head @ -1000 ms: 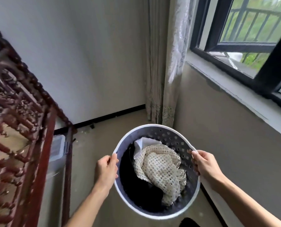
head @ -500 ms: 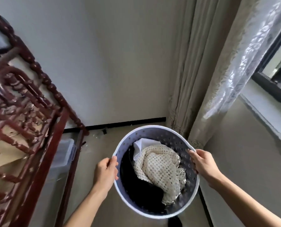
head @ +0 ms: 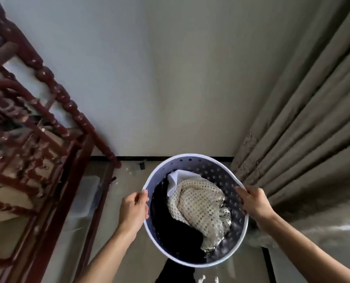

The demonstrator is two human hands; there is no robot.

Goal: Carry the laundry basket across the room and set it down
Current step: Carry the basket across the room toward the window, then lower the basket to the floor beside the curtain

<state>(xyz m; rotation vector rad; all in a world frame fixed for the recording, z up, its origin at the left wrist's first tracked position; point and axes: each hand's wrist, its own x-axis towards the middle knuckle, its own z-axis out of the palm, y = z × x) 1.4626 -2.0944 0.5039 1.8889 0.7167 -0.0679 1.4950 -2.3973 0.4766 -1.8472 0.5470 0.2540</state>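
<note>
**user1:** Both hands are clamped on the rim of the laundry basket (head: pixel 198 260), left hand (head: pixel 133 209) on one side, right hand (head: pixel 253 205) opposite, fingers curled over the edge. It's up in the air at about waist level, with a cream knit (head: pixel 200 207) and dark clothes (head: pixel 174 227) inside.

**user2:** So mid-carry, I'd say, not yet put down. A red wooden frame (head: pixel 33 139) sits close on the left, a curtain (head: pixel 304 123) on the right. Next bit probably needs a bare floor patch (head: pixel 129 180) ahead, then lowering it level so nothing tips out.
</note>
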